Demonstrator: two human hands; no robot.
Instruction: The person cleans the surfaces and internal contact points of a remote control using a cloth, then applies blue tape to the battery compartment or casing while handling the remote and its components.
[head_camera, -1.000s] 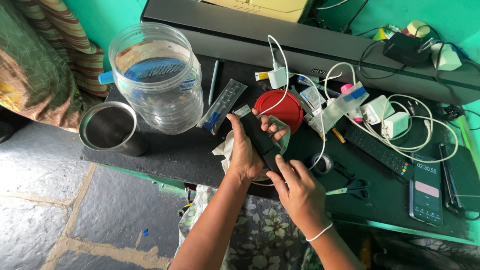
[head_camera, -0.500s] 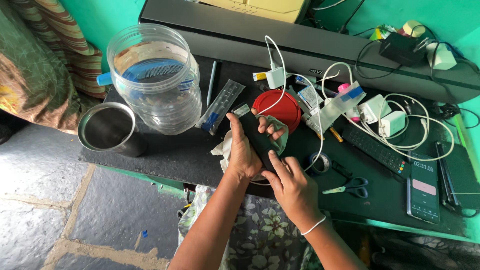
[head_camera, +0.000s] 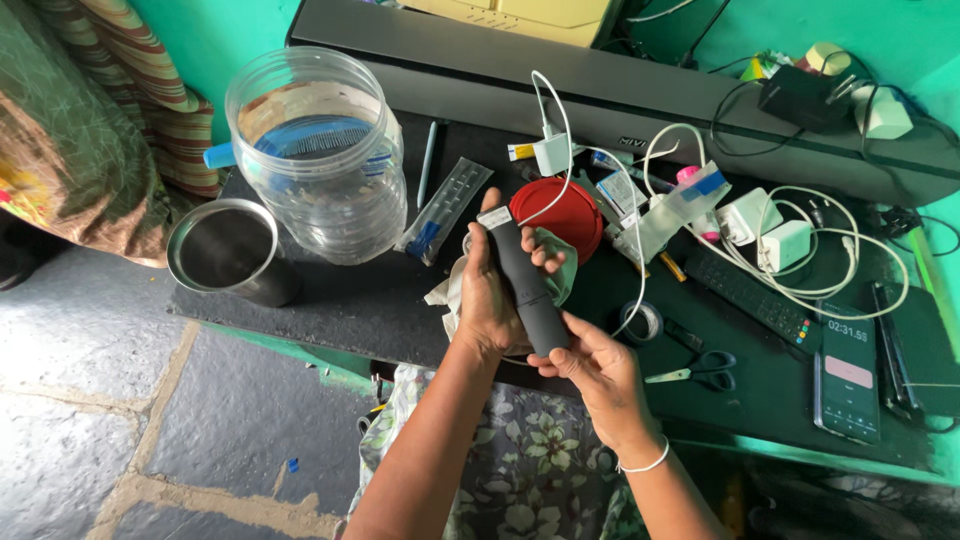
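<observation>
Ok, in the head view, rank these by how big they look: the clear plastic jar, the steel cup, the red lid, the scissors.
1. clear plastic jar, by far the largest.
2. steel cup.
3. red lid, close to the cup's size; part of it is hidden behind the left hand, so this order is unsure.
4. scissors, smallest.

A dark grey cylindrical device (head_camera: 525, 285) slants upright, gripped above the black table.
</observation>
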